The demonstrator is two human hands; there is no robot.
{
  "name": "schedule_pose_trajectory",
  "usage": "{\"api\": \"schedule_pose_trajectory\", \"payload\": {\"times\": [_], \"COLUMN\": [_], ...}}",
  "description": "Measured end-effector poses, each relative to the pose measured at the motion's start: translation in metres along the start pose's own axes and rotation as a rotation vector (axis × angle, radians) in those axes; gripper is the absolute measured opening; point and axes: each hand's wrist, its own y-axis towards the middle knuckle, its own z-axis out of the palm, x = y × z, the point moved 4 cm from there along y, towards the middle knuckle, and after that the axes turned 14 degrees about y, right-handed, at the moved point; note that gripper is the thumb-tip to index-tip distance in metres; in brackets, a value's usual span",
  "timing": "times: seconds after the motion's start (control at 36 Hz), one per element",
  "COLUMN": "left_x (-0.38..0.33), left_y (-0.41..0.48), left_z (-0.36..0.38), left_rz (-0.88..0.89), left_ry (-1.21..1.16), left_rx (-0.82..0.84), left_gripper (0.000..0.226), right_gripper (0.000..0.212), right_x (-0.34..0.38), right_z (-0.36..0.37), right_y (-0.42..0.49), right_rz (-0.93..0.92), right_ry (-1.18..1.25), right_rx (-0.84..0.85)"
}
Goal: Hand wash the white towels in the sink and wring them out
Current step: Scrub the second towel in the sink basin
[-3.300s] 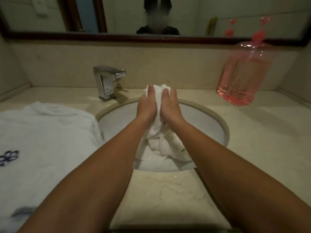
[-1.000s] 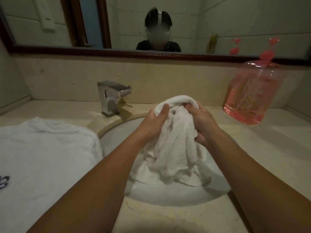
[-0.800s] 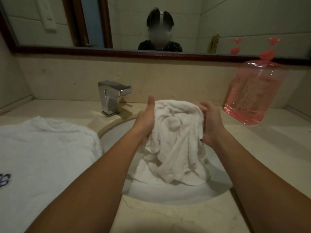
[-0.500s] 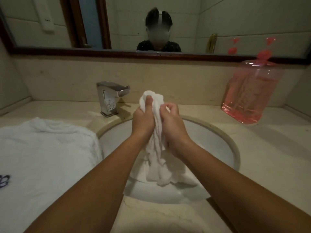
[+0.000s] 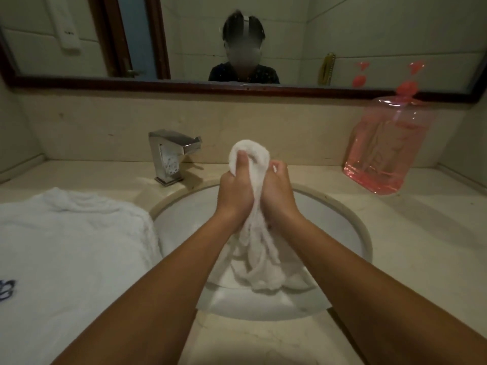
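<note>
A wet white towel [image 5: 259,248] is bunched between my two hands above the round white sink [image 5: 350,233]. My left hand [image 5: 235,192] grips the towel's left side, and its top loops over my fingers. My right hand [image 5: 278,193] grips the right side, pressed close against the left. The towel's lower part hangs in folds down into the basin. A second white towel [image 5: 71,248] with a dark blue emblem lies spread on the counter left of the sink.
A square chrome tap [image 5: 168,156] stands behind the sink at left. A pink transparent bottle [image 5: 384,151] stands on the beige counter at back right. A dark-framed mirror [image 5: 237,86] runs along the wall and reflects a person.
One second ago my hands held the towel spread wide. They have since come together and squeezed it into a narrow bunch, and it now hangs lower into the basin.
</note>
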Motion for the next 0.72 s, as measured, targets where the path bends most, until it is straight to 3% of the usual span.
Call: {"api": "schedule_pose_trajectory", "payload": {"times": [0.11,0.17,0.28,0.36,0.42,0.47,0.53,0.64,0.67,0.72], "left_x": [0.006,0.001,-0.001,0.014,0.017,0.012,0.007,0.015,0.02,0.024], "left_y": [0.007,0.002,0.0,0.018,0.021,0.015,0.006,0.009,0.013,0.014], "left_z": [-0.014,-0.009,-0.002,-0.011,-0.01,-0.005,-0.001,-0.001,-0.001,0.001], "left_rz": [-0.051,-0.011,0.007,-0.025,-0.012,-0.017,-0.102,-0.175,-0.207,-0.264], "left_ry": [0.012,0.009,-0.041,0.007,0.069,0.057,-0.118,-0.251,-0.282,-0.355], "left_rx": [-0.052,-0.007,0.004,-0.063,-0.021,0.05,0.121,0.187,0.21,0.291], "left_gripper": [0.073,0.073,0.062,0.045,0.039,0.054,0.071,0.079,0.086,0.099], "right_gripper": [0.025,0.023,0.021,0.023,0.024,0.02,0.021,0.016,0.018,0.044], "right_x": [-0.005,-0.001,0.005,0.0,-0.004,-0.001,0.001,-0.02,-0.021,-0.023], "right_z": [0.008,0.004,0.003,0.012,0.012,0.005,-0.003,-0.024,-0.031,-0.038], "right_y": [-0.029,-0.02,-0.004,-0.027,-0.031,-0.019,-0.003,0.025,0.028,0.029], "right_rz": [-0.164,-0.207,-0.111,-0.2,-0.238,-0.215,-0.106,0.097,0.119,0.171], "right_ry": [-0.119,-0.15,-0.03,-0.177,-0.201,-0.179,-0.1,-0.039,0.021,0.116], "right_rx": [0.122,0.063,0.0,0.1,0.121,0.059,0.05,0.056,0.034,0.03]}}
